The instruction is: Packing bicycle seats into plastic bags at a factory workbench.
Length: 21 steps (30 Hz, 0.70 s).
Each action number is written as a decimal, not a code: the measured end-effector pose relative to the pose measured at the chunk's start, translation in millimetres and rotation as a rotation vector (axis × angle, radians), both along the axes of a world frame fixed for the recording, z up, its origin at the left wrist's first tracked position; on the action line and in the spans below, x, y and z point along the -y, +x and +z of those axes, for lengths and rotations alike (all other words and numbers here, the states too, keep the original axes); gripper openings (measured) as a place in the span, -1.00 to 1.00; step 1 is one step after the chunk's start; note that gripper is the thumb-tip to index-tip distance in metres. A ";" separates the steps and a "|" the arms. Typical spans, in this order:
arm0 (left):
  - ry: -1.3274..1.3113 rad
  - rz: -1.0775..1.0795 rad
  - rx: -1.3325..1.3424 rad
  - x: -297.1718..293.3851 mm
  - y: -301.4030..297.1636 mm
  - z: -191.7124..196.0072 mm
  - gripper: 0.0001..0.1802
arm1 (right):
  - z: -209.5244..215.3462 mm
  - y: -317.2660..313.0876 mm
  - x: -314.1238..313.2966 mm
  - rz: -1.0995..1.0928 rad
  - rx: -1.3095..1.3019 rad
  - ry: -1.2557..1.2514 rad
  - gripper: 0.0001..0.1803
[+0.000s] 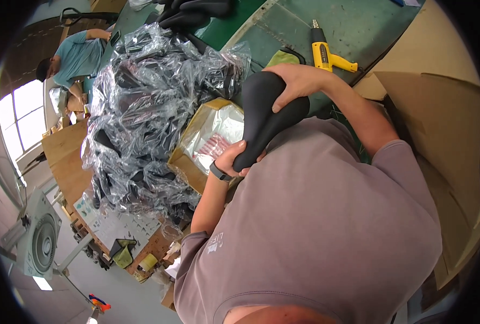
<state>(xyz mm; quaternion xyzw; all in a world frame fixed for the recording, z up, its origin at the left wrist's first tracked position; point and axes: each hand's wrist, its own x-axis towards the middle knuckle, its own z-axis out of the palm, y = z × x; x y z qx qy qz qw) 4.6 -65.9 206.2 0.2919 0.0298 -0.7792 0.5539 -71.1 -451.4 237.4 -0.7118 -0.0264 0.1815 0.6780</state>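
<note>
A black bicycle saddle point(262, 110) is held up close against my chest, its smooth padded top in view. My left hand point(231, 158), below a dark wristband, is closed round the narrow nose. At the wide rear end, my right hand point(298, 83) grips the edge, thumb on top of the padding; its other fingertips are hidden. Beside the saddle stands an open cardboard box point(184, 175) with clear plastic bags point(214, 146) inside, some marked in red. A big heap of saddles in clear plastic wrap point(143, 102) lies left of the box.
On the green bench point(283, 27) lies a yellow heat gun point(322, 53), beyond my right hand. Unwrapped black saddles point(197, 9) sit at the far end. Large cardboard cartons point(429, 113) stand at right. A fan point(41, 244) and a co-worker in a teal shirt point(78, 56) are at left.
</note>
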 end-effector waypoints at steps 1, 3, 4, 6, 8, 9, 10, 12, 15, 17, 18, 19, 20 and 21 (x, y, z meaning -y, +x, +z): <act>0.031 0.027 0.024 -5.2 -6.3 3.2 -0.18 | 6.2 0.8 -10.4 -0.050 0.062 -0.099 0.07; 0.031 0.076 0.088 -12.9 -18.4 15.9 -0.19 | 22.9 -0.7 -36.0 -0.091 0.074 -0.161 0.19; 0.036 0.120 0.141 -15.6 -26.6 23.7 -0.20 | 27.3 -0.8 -47.1 -0.136 0.076 -0.219 0.31; 0.075 0.241 0.134 -16.1 -42.0 36.5 -0.20 | 18.8 0.2 -70.6 -0.174 0.187 -0.283 0.43; 0.108 0.365 0.127 -14.9 -53.3 48.2 -0.20 | 26.1 3.4 -91.5 -0.278 0.292 -0.498 0.42; 0.054 0.427 -0.004 -11.3 -56.0 52.5 -0.19 | 29.0 4.5 -104.6 -0.315 0.292 -0.557 0.29; 0.001 0.489 -0.136 -8.7 -60.4 57.1 -0.19 | 29.1 3.7 -122.3 -0.309 0.305 -0.555 0.29; -0.024 0.508 -0.162 -14.8 -67.6 42.9 -0.24 | 27.1 0.7 -165.3 -0.578 0.632 -0.859 0.13; -0.183 0.562 -0.281 -38.6 -67.0 -5.7 -0.26 | 53.0 -12.4 -225.7 -0.135 0.918 -0.437 -0.27; -0.158 0.540 -0.110 -26.9 -67.4 15.6 -0.19 | 54.8 -9.9 -216.4 -0.138 1.008 -0.534 -0.28; -0.142 0.530 -0.034 -28.2 -74.0 28.1 -0.16 | 54.5 -12.0 -215.0 -0.126 1.080 -0.624 -0.28; -0.126 0.521 0.048 -28.2 -79.7 41.2 -0.12 | 49.4 4.7 -193.4 -0.156 1.025 -0.647 -0.19; -0.168 0.548 -0.079 -24.9 -85.3 51.0 -0.05 | 53.1 14.9 -168.3 -0.195 0.915 -0.890 -0.09; -0.145 0.549 -0.080 -21.9 -88.8 57.2 -0.05 | 34.6 28.9 -143.3 -0.358 0.832 -0.957 -0.05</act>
